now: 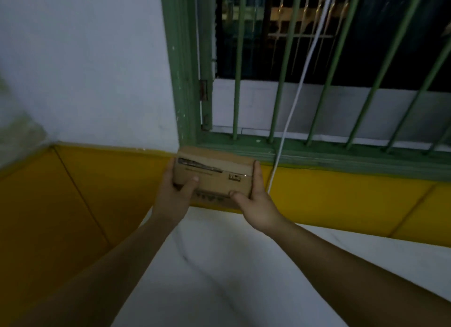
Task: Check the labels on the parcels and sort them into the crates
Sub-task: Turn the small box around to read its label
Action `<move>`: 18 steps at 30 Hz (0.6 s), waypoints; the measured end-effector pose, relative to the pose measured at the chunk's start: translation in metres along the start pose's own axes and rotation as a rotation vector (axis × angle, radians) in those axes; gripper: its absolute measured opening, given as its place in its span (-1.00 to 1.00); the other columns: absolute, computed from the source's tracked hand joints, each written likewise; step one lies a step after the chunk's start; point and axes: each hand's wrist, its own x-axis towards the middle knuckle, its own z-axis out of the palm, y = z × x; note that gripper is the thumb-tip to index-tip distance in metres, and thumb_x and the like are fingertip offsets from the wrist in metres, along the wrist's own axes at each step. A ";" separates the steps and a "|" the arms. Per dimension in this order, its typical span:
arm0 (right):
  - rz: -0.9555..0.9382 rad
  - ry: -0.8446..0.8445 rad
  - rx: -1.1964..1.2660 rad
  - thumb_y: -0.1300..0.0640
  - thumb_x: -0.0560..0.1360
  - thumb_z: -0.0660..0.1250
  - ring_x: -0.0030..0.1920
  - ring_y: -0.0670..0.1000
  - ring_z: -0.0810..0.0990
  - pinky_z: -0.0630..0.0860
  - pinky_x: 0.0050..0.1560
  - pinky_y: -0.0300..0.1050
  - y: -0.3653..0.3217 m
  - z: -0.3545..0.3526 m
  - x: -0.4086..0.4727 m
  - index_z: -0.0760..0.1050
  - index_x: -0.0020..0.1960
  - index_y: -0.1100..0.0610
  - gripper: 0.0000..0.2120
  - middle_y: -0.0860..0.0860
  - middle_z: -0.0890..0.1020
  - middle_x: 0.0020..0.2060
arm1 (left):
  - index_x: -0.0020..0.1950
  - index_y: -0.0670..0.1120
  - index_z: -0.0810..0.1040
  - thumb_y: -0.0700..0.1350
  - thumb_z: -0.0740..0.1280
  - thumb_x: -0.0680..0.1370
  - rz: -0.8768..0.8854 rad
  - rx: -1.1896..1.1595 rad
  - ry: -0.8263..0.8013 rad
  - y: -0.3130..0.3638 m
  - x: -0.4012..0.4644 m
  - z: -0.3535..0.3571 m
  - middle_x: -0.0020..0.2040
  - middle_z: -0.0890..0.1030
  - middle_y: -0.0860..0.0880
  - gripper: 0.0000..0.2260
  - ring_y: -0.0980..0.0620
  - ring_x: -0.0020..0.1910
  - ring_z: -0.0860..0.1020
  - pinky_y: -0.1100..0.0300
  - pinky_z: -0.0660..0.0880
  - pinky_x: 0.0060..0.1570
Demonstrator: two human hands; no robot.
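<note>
A small brown cardboard parcel [214, 174] is held up in front of me, its printed face turned towards the camera, with dark markings and a small square symbol on it. My left hand [174, 192] grips its left end, thumb on the front face. My right hand [256, 204] grips its right end, thumb at the lower edge and fingers along the side. No crate is in view.
A white-covered surface [244, 265] lies below my arms. A yellow padded band [341, 199] runs along the wall behind. Above it are a white wall [97, 70] and a green barred window [317, 82] with a white cord [292, 107] hanging down.
</note>
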 end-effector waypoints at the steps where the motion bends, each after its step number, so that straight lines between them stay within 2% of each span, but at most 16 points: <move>1: -0.020 0.006 0.004 0.16 0.58 0.29 0.30 -0.16 0.41 0.31 0.28 -0.28 -0.004 -0.006 -0.003 -0.38 0.54 -0.10 -0.10 -0.13 0.42 0.35 | 0.37 0.12 0.29 -0.16 0.32 0.58 0.023 -0.031 -0.013 0.005 -0.003 0.003 0.17 0.50 0.20 -0.58 0.27 0.10 0.48 0.51 0.41 -0.09; 5: -0.089 0.044 -0.004 0.21 0.58 0.27 0.31 -0.14 0.43 0.34 0.25 -0.29 -0.035 -0.044 -0.040 -0.36 0.54 -0.11 -0.11 -0.12 0.45 0.33 | 0.35 0.16 0.22 -0.20 0.32 0.57 0.098 -0.066 -0.018 0.057 -0.034 0.017 0.11 0.45 0.31 -0.54 0.39 0.05 0.44 0.59 0.39 -0.10; 8: -0.128 0.058 -0.001 0.22 0.58 0.26 0.29 -0.16 0.43 0.35 0.21 -0.33 -0.054 -0.082 -0.067 -0.37 0.54 -0.10 -0.11 -0.13 0.46 0.31 | 0.43 0.08 0.28 -0.17 0.33 0.57 0.160 -0.076 -0.016 0.092 -0.053 0.034 0.18 0.50 0.20 -0.53 0.26 0.13 0.48 0.54 0.39 -0.01; 11: -0.182 0.079 -0.030 0.17 0.58 0.27 0.30 -0.13 0.43 0.36 0.22 -0.27 -0.061 -0.121 -0.096 -0.37 0.54 -0.12 -0.11 -0.13 0.46 0.32 | 0.51 0.01 0.22 -0.16 0.32 0.58 0.192 -0.089 -0.014 0.128 -0.084 0.060 0.23 0.45 0.16 -0.46 0.20 0.22 0.41 0.48 0.37 0.06; 15: -0.214 0.098 -0.038 0.15 0.58 0.26 0.29 -0.14 0.42 0.35 0.24 -0.24 -0.057 -0.188 -0.144 -0.38 0.54 -0.12 -0.12 -0.17 0.45 0.29 | 0.54 -0.01 0.16 -0.17 0.31 0.58 0.224 -0.080 0.006 0.167 -0.134 0.115 0.24 0.39 0.15 -0.43 0.20 0.23 0.34 0.67 0.30 -0.15; 16: -0.220 0.103 -0.047 0.16 0.59 0.26 0.27 -0.15 0.42 0.34 0.22 -0.26 -0.056 -0.202 -0.154 -0.38 0.54 -0.12 -0.12 -0.19 0.45 0.27 | 0.54 -0.01 0.15 -0.17 0.31 0.59 0.230 -0.087 0.014 0.173 -0.144 0.126 0.25 0.38 0.15 -0.43 0.21 0.24 0.33 0.67 0.30 -0.14; 18: -0.240 0.115 -0.057 0.16 0.59 0.25 0.26 -0.17 0.41 0.34 0.17 -0.33 -0.049 -0.238 -0.178 -0.39 0.54 -0.11 -0.12 -0.20 0.45 0.24 | 0.55 0.00 0.14 -0.15 0.31 0.59 0.241 -0.088 0.021 0.189 -0.171 0.156 0.28 0.38 0.14 -0.42 0.22 0.24 0.33 0.51 0.32 0.03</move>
